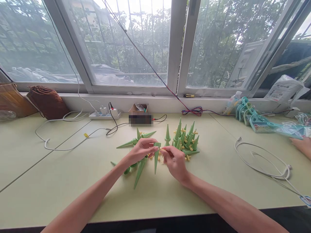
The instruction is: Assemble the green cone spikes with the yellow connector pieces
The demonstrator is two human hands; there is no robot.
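My left hand point(143, 150) is closed around the wide end of a green plastic watering spike point(155, 164), which hangs point down. Pinched in my right hand point(175, 161) is a small yellow valve point(162, 149), held against the side of the spike near its top; whether it is seated in the spike I cannot tell. Loose green spikes point(139, 173) lie around and under my left hand. Beyond my right hand stands a cluster of green spikes point(179, 131), many with yellow valves fitted. More small yellow pieces show on the table between my hands, partly hidden.
A small cardboard box point(143, 108) and a power strip point(104, 114) are at the back of the table point(73, 181). Bundled cable point(194, 111), teal plastic clips point(255, 121) and a coiled white cable point(262, 173) lie rightward. Another person's hand point(302, 145) reaches in at the right edge.
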